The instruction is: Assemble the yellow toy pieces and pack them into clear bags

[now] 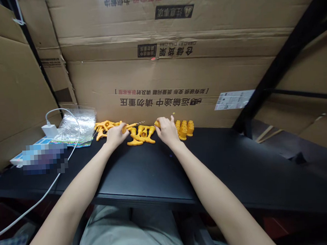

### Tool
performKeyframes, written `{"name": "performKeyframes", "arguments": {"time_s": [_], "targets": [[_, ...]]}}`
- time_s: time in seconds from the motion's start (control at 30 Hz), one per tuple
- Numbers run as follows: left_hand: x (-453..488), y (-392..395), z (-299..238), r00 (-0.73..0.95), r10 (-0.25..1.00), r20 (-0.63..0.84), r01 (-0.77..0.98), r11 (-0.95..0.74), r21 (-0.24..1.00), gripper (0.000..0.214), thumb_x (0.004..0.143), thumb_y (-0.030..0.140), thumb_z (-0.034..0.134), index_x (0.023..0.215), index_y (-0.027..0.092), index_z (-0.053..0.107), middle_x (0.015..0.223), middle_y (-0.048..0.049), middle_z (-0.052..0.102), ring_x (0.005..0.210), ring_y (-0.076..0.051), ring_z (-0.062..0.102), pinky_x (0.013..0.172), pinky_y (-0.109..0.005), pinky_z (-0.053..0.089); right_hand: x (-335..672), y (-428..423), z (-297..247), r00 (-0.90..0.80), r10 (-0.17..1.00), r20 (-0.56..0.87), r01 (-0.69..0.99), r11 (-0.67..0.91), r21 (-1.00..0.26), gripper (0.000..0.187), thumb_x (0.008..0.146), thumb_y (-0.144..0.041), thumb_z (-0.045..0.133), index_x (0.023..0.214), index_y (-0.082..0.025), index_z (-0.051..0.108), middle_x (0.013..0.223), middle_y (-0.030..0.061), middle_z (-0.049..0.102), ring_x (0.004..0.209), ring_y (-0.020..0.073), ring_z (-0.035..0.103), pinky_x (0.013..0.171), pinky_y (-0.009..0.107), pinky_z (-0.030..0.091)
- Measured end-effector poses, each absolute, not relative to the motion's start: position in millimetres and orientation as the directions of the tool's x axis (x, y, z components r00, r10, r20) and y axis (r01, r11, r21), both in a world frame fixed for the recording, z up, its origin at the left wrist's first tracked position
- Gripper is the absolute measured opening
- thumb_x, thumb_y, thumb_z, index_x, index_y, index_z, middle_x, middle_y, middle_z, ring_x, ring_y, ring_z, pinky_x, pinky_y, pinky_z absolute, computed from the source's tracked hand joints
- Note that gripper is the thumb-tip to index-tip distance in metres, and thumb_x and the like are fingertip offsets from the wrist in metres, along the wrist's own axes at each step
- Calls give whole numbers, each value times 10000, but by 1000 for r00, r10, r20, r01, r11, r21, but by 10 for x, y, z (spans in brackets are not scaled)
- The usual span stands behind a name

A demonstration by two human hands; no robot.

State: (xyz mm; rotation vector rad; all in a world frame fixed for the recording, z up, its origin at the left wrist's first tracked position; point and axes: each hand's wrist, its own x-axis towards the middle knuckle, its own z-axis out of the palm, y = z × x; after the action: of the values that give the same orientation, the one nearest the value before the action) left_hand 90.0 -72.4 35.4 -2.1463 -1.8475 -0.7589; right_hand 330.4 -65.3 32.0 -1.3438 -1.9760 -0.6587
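My left hand (116,136) is closed around a yellow corkscrew (131,125), its thin metal spiral pointing right. In my right hand (167,130) is a small yellow plastic piece (157,124), mostly hidden by the fingers; it resembles the sleeves beside it. Between the hands, several yellow T-shaped handles (135,142) lie together, one with a round opening facing me. Left of my left hand is a pile of yellow corkscrews (101,133), some with spirals showing. Yellow sleeves (183,130) stand upright in a group just right of my right hand.
Cardboard (161,75) walls the back of the black table (155,174). At the left are a clear plastic bag (77,123), a white charger (49,130) on a power strip, and a white cable (53,183) hanging over the edge. A black metal post (275,65) slants at the right.
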Motion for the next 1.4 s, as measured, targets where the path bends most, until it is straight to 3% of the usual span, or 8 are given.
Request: {"name": "performKeyframes", "arguments": {"time_s": [0.17, 0.33, 0.53, 0.8, 1.03, 1.2, 1.4], "targets": [[702, -579, 291, -46, 867, 496, 975, -70, 212, 352, 857, 296, 446, 1170, 208, 581, 933, -101, 705, 903, -262, 654, 763, -335, 463, 3480, -588, 357, -95, 428, 899, 942, 329, -57, 194, 876, -284, 456, 1002, -168, 547, 1034, 131, 582, 998, 263, 526, 1034, 518, 287], [529, -502, 219, -110, 847, 520, 956, -53, 289, 368, 847, 179, 405, 1167, 199, 586, 1057, -93, 682, 950, -231, 637, 806, -316, 459, 3761, -516, 393, 168, 316, 934, 940, 235, -249, 264, 855, -364, 485, 1007, -167, 574, 1034, 143, 527, 1014, 287, 491, 972, 537, 310], [437, -414, 125, -43, 819, 572, 967, -110, 229, 414, 845, 152, 377, 1210, 179, 570, 1130, -111, 638, 1081, -250, 573, 893, -353, 439, 4216, -455, 234, 470, 309, 827, 850, 93, -518, 249, 789, -344, 517, 953, -162, 560, 990, 139, 523, 995, 300, 463, 923, 510, 326], [432, -328, -17, -95, 867, 490, 971, -28, 238, 504, 883, 253, 330, 1361, 133, 433, 1283, -166, 545, 1195, -317, 466, 983, -491, 370, 4448, -458, -90, 766, 333, 550, 615, -128, -778, 126, 687, -257, 546, 789, -184, 536, 909, 104, 562, 988, 296, 490, 937, 467, 335], [425, -313, -50, -79, 884, 461, 977, -24, 212, 519, 877, 311, 377, 1368, 149, 427, 1299, -173, 510, 1210, -326, 441, 988, -479, 362, 4452, -424, -129, 850, 432, 303, 437, -255, -862, 79, 663, -216, 550, 739, -197, 552, 868, 62, 609, 972, 267, 536, 946, 459, 348], [428, -314, -49, -110, 880, 462, 977, 9, 214, 471, 878, 307, 378, 1308, 155, 496, 1279, -164, 509, 1192, -311, 459, 997, -435, 366, 4445, -415, -107, 861, 439, 255, 390, -250, -886, 45, 699, -233, 523, 677, -197, 541, 805, 48, 628, 919, 253, 573, 953, 464, 351], [450, -319, -43, -123, 874, 470, 969, 3, 248, 457, 881, 320, 365, 1284, 166, 518, 1260, -175, 520, 1180, -324, 469, 987, -460, 373, 4418, -388, -106, 847, 461, 266, 408, -243, -880, 84, 695, -231, 531, 627, -200, 493, 748, 52, 608, 896, 260, 572, 969, 498, 330]]}}
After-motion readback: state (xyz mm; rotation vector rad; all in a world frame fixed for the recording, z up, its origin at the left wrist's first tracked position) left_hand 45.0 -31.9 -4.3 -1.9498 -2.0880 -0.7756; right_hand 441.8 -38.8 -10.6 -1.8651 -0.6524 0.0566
